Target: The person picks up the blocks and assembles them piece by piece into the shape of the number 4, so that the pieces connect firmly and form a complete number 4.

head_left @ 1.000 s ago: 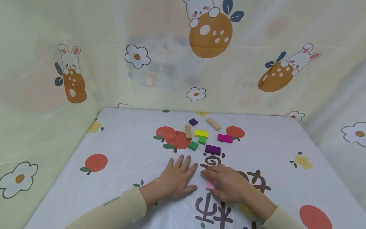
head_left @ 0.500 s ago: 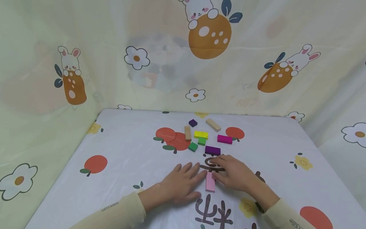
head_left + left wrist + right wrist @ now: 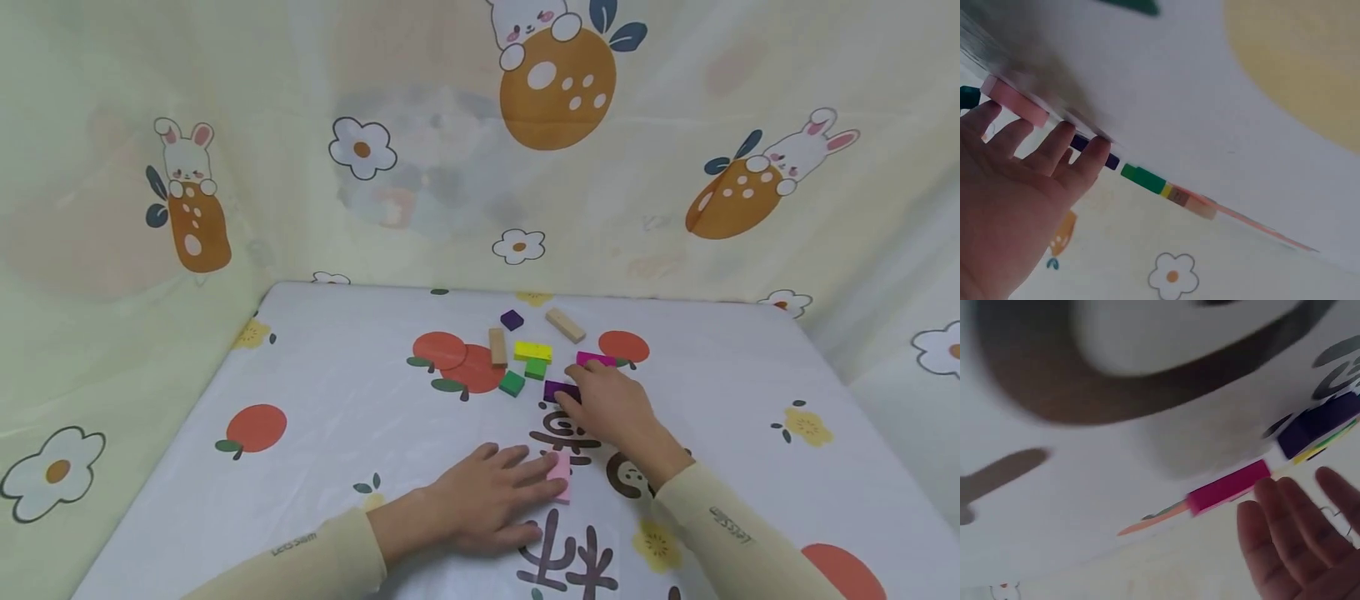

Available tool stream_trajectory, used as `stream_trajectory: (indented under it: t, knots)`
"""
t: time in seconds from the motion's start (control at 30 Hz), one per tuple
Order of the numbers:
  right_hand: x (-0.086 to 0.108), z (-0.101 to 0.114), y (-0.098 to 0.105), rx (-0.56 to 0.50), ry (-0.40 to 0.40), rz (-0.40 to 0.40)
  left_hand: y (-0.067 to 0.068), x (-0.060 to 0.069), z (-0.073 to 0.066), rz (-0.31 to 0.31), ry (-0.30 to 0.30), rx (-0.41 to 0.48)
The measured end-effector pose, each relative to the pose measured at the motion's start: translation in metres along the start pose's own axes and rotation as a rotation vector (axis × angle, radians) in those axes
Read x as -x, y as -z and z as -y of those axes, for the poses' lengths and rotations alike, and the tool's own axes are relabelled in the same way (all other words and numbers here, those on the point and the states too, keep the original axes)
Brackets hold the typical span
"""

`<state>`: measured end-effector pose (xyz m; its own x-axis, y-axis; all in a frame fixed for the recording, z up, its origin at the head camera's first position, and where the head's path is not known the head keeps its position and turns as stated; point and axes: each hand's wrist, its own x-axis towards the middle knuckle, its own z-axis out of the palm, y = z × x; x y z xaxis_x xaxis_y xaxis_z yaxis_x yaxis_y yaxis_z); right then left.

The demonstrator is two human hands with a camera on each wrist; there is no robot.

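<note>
My left hand (image 3: pixel 487 500) lies palm down on the table, fingers extended; two fingertips reach over a pink rectangular block (image 3: pixel 563 472). In the left wrist view the fingers spread below that pink block (image 3: pixel 1016 102). My right hand (image 3: pixel 611 404) reaches over a dark purple block (image 3: pixel 552 390), partly covering it, with the thumb at its near side. Just beyond its fingertips lies a magenta block (image 3: pixel 595 359). In the right wrist view the fingers (image 3: pixel 1288 531) are extended with nothing between them, near the magenta block (image 3: pixel 1229 486) and purple block (image 3: pixel 1319 425).
Left of the right hand lie a green block (image 3: pixel 512 384), a lighter green block (image 3: pixel 536 368) and a yellow block (image 3: pixel 533 352). Behind are two plain wooden blocks (image 3: pixel 498 347) and a small dark purple block (image 3: pixel 512 320). A printed white cloth (image 3: pixel 322 367) covers the table; patterned curtains (image 3: pixel 442 208) surround it.
My right hand has left the pink block and moved forward to the purple block. My left hand has shifted right, its fingers now over the pink block.
</note>
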<state>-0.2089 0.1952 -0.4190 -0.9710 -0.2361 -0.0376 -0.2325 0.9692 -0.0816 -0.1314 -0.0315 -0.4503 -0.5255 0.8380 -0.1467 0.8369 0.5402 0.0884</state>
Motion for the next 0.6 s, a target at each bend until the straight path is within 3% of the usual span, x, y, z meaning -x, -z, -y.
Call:
stream_trajectory:
  t: [0.27, 0.6]
  knots:
    - [-0.018, 0.018, -0.006, 0.016, -0.075, 0.029, 0.001, 0.001, 0.000, 0.000, 0.002, 0.009]
    - [-0.025, 0.023, -0.011, -0.013, -0.128, 0.071, 0.000, 0.001, 0.000, -0.014, -0.001, 0.015]
